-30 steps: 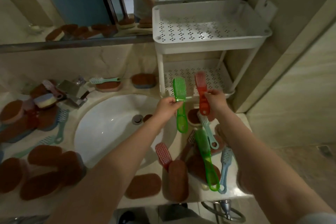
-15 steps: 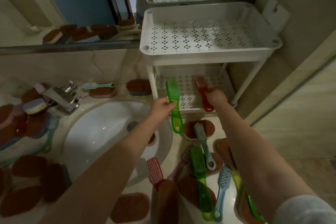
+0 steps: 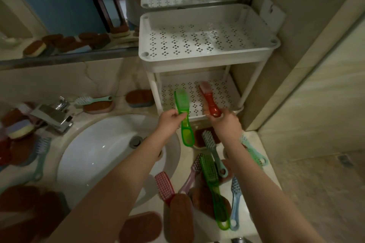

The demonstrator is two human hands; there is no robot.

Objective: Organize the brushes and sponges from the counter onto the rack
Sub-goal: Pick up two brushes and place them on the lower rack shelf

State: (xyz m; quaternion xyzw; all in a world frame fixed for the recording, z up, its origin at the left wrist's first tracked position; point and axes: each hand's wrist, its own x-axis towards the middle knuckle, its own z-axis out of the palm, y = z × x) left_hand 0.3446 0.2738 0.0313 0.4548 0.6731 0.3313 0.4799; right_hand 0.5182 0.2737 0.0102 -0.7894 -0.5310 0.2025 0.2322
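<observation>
Fingers (image 3: pixel 173 114) round two brushes (image 3: pixel 182 101), one apiece.

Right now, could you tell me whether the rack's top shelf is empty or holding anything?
Empty: the top shelf shows only its bare perforated floor.

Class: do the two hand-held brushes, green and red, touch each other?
Apart. The head view shows the rack's lower shelf plainly between the green brush and red brush.
</observation>
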